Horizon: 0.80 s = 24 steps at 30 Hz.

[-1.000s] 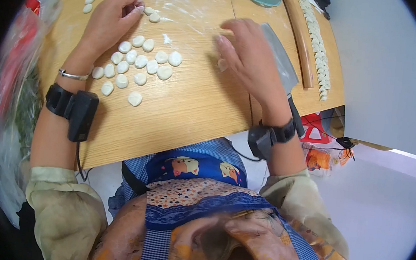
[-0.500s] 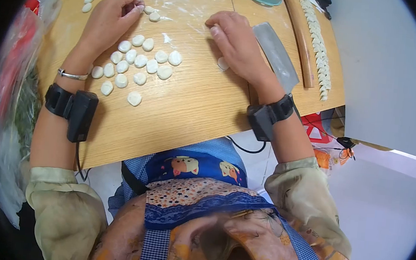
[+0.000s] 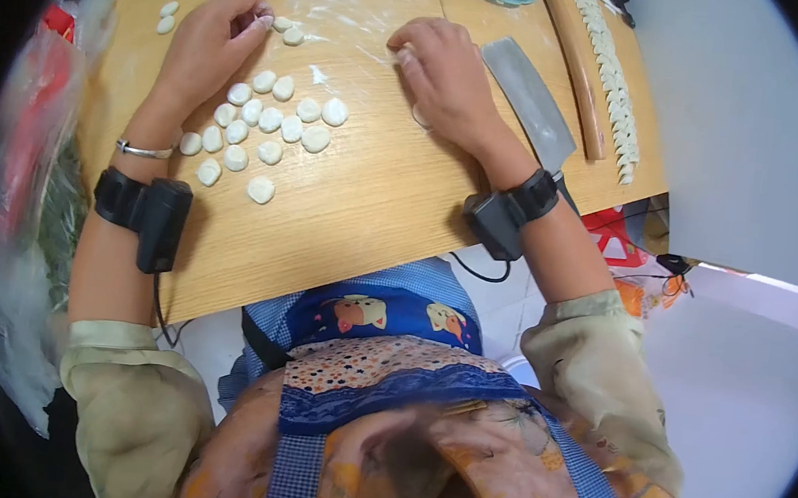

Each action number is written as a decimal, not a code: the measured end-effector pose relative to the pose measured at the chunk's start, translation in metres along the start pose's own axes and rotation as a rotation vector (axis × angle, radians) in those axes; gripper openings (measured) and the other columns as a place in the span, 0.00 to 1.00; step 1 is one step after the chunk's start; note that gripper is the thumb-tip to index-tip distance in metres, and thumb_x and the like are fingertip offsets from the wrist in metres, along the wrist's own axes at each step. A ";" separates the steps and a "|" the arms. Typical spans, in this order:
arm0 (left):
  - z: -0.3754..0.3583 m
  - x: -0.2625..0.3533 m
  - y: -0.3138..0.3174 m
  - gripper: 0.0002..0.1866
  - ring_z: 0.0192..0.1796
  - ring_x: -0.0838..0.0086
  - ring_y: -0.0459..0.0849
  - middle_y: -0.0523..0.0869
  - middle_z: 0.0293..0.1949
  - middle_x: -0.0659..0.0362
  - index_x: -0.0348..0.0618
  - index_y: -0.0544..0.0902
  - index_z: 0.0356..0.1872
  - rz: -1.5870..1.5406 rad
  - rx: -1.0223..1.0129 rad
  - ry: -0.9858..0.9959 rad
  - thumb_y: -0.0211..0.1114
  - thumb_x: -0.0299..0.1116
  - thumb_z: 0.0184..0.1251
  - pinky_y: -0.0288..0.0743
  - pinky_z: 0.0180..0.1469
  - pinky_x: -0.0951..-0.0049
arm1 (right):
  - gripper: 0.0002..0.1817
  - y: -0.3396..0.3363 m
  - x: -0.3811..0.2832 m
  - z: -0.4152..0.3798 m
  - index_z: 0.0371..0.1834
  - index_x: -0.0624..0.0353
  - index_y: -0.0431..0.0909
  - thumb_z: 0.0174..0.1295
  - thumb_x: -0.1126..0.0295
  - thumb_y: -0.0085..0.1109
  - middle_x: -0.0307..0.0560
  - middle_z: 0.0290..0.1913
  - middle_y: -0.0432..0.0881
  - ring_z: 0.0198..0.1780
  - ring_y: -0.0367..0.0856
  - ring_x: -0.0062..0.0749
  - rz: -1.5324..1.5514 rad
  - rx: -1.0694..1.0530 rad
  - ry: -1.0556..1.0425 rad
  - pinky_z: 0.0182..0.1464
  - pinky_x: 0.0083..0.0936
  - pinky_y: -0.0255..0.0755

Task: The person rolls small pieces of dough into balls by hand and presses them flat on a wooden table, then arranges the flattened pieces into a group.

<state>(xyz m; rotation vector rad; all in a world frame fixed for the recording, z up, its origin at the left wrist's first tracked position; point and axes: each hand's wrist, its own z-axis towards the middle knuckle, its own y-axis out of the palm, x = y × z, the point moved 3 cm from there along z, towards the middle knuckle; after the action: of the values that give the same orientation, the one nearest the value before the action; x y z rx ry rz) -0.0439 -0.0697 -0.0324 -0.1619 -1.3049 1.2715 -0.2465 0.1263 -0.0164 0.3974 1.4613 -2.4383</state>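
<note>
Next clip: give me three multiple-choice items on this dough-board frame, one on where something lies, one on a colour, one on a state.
1. Where does the cleaver lie?
A. left of the left hand
B. just right of the right hand, flat on the wooden board
C. on the person's lap

2. What colour are the dough pieces?
A. white
B. green
C. dark brown

3. How is the left hand placed?
A. lifted clear of the board
B. gripping the cleaver
C. down on the board, fingertips at a small dough piece

Answers:
1 B, the blade lies flat beside the right hand, left of the rolling pin.
2 A, the cluster shows pale white against the tan wood.
3 C, its curled fingers meet a piece at the top of the floured board.
</note>
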 end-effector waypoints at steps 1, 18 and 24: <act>0.001 -0.002 -0.001 0.11 0.37 0.80 0.79 0.84 0.34 0.62 0.35 0.83 0.45 -0.002 -0.016 -0.025 0.64 0.34 0.73 0.74 0.42 0.76 | 0.09 0.000 0.004 0.001 0.46 0.58 0.80 0.69 0.68 0.54 0.51 0.48 0.81 0.53 0.75 0.51 0.088 -0.041 0.044 0.57 0.46 0.67; -0.024 0.133 0.012 0.11 0.49 0.57 0.85 0.86 0.45 0.51 0.38 0.85 0.47 0.176 -0.170 0.260 0.66 0.27 0.65 0.78 0.53 0.63 | 0.18 0.009 0.020 0.000 0.37 0.63 0.79 0.78 0.61 0.44 0.40 0.30 0.81 0.33 0.78 0.22 1.078 0.223 0.389 0.40 0.23 0.74; -0.031 0.177 0.078 0.14 0.52 0.53 0.81 0.82 0.49 0.50 0.41 0.79 0.48 0.363 -0.225 0.557 0.68 0.29 0.62 0.75 0.54 0.55 | 0.17 0.008 0.024 -0.002 0.36 0.60 0.80 0.77 0.61 0.47 0.38 0.27 0.80 0.30 0.76 0.19 1.144 0.241 0.432 0.35 0.22 0.71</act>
<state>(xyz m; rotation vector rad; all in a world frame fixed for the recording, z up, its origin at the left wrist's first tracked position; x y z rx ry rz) -0.1103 0.1097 0.0100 -0.8819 -0.9485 1.2501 -0.2652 0.1220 -0.0324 1.4065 0.6659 -1.5883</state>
